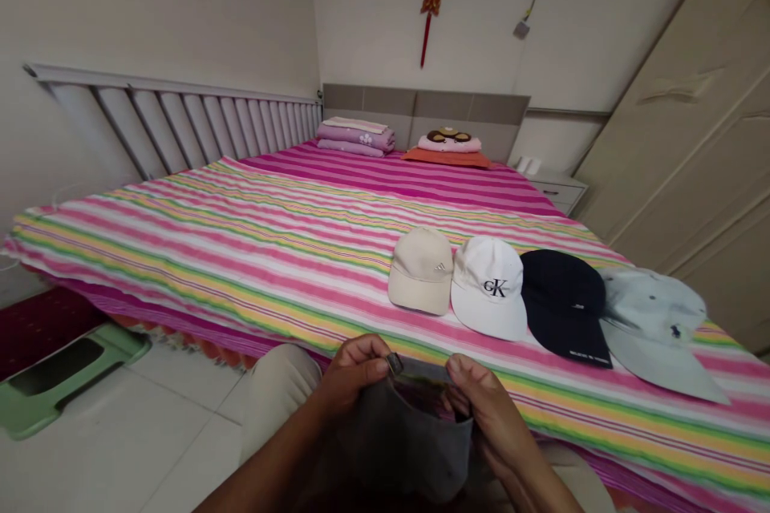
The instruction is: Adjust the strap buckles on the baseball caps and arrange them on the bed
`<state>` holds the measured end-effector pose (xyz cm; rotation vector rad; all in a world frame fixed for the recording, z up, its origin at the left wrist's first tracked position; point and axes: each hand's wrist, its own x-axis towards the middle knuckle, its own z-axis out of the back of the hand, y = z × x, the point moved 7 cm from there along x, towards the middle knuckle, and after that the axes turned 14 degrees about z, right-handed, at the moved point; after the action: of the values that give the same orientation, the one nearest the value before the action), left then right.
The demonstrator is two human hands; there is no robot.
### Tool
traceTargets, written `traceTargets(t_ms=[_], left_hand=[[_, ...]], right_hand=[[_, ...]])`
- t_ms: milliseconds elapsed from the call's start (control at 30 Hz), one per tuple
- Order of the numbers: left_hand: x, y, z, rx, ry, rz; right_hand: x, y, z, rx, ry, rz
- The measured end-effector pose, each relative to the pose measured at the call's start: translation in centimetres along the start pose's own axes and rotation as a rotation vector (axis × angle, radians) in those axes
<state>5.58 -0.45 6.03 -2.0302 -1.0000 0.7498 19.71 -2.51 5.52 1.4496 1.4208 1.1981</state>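
A dark grey cap (415, 441) is held over my lap, its back opening and strap facing up. My left hand (356, 373) pinches the strap end beside a small metal buckle (395, 363). On the other side, my right hand (490, 409) grips the cap's edge between thumb and fingers. Beyond my hands, a row of caps lies on the bed: a beige cap (421, 271), a white cap (489, 288) with black letters, a black cap (565, 306) and a pale grey-white cap (658, 329). The lower part of the grey cap is in shadow.
The bed (241, 232) has a striped cover. Folded purple bedding (354, 136) and a pink-and-orange stack (446, 151) lie by the headboard (385, 103). A green stool (72, 377) stands at lower left, a nightstand (559, 191) at far right. A metal rail (192, 124) runs along the left wall.
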Motion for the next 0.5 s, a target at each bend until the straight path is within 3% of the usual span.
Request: traceTargets(t_ms=[167, 267, 333, 500], left_hand=[[0.0, -1.8, 0.2, -0.124, 0.026, -0.174], [-0.2, -2.7, 0.5, -0.142, 0.000, -0.222], [0.0, -2.6, 0.6, -0.128, -0.016, -0.175], [0.8, -2.0, 1.3, -0.077, -0.116, -0.064]], right_hand=[[0.8, 0.3, 1.1, 0.401, -0.238, -0.007], [1.0, 0.9, 1.6, 0.437, -0.279, 0.033], [0.8, 1.2, 1.0, 0.304, -0.163, 0.031], [-1.1, 0.1, -2.7, -0.013, 0.388, -0.177]])
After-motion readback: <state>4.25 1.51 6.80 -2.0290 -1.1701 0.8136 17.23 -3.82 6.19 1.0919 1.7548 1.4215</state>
